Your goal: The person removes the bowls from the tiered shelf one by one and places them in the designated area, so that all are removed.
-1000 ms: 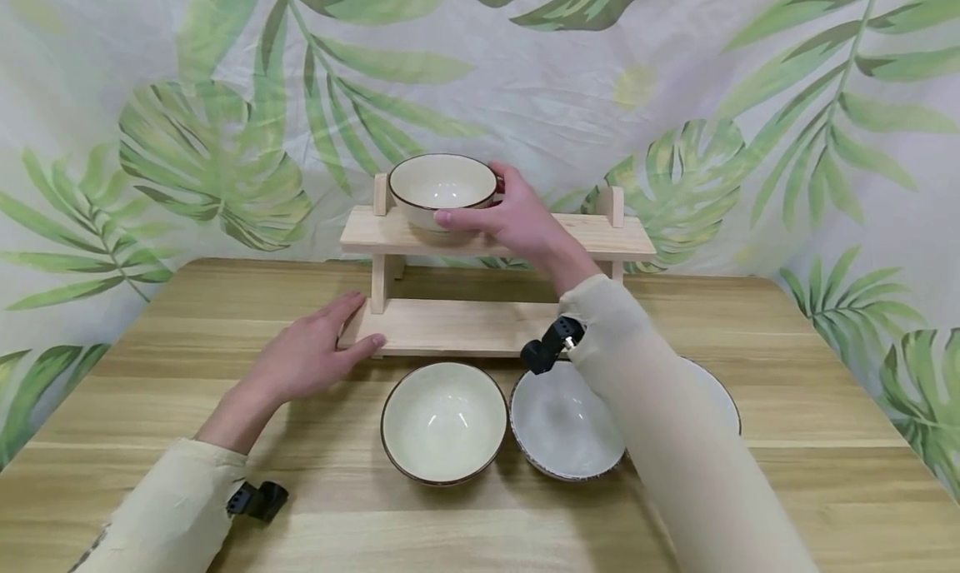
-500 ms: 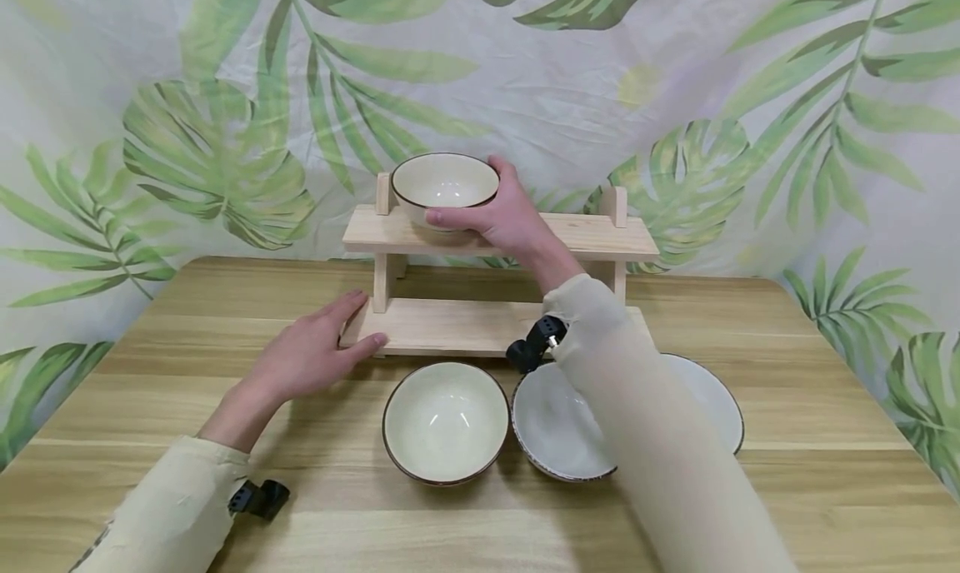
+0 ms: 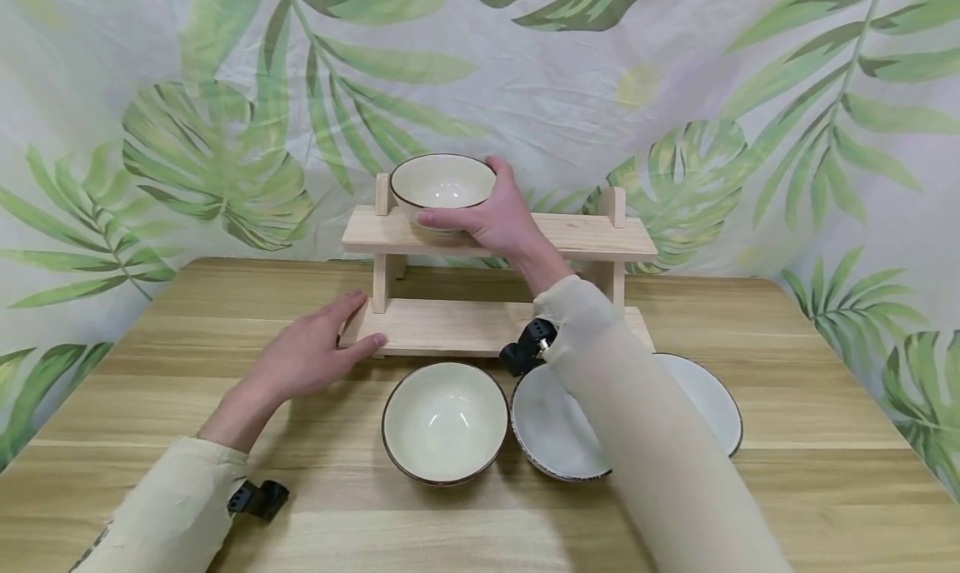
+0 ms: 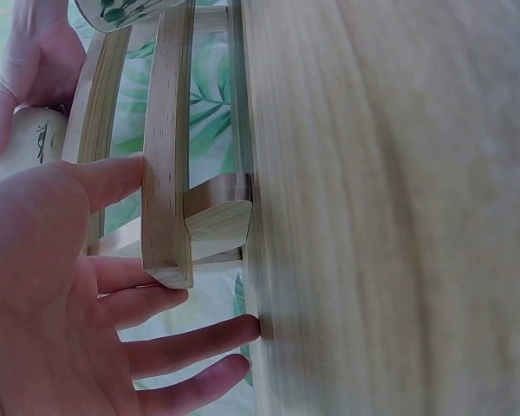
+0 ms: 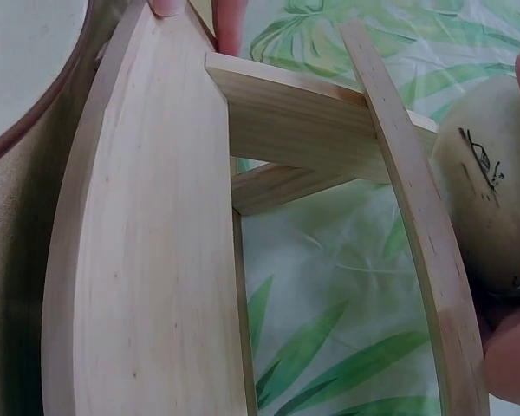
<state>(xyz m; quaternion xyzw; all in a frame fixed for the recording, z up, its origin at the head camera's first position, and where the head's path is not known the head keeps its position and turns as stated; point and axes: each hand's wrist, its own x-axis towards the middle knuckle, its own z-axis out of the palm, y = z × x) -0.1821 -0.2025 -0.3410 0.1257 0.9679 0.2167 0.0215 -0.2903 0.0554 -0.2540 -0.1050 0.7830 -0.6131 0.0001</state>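
On the left part of the wooden rack's upper shelf point(image 3: 577, 236) stands a cream bowl point(image 3: 435, 188) with a dark rim. My right hand point(image 3: 504, 219) grips it from the right, thumb across its front. Dark brush-like marks show on the bowl's outer side point(image 5: 481, 182) in the right wrist view. My left hand point(image 3: 311, 356) rests at the left end of the lower shelf point(image 3: 450, 327). In the left wrist view its thumb and fingers point(image 4: 143, 305) touch the board, fairly straight and spread, the lower ones reaching the tabletop.
In front of the rack sit a second cream bowl point(image 3: 446, 423), a greyish-white bowl point(image 3: 551, 427) and another pale bowl point(image 3: 708, 402). My right sleeve point(image 3: 645, 440) partly covers the two on the right. A leaf-patterned cloth point(image 3: 555, 98) hangs behind the wooden table point(image 3: 375, 531).
My right forearm has swung left and the right thumb has slid further left across the bowl's front. The bowl stays nearly in place. My left hand has not moved.
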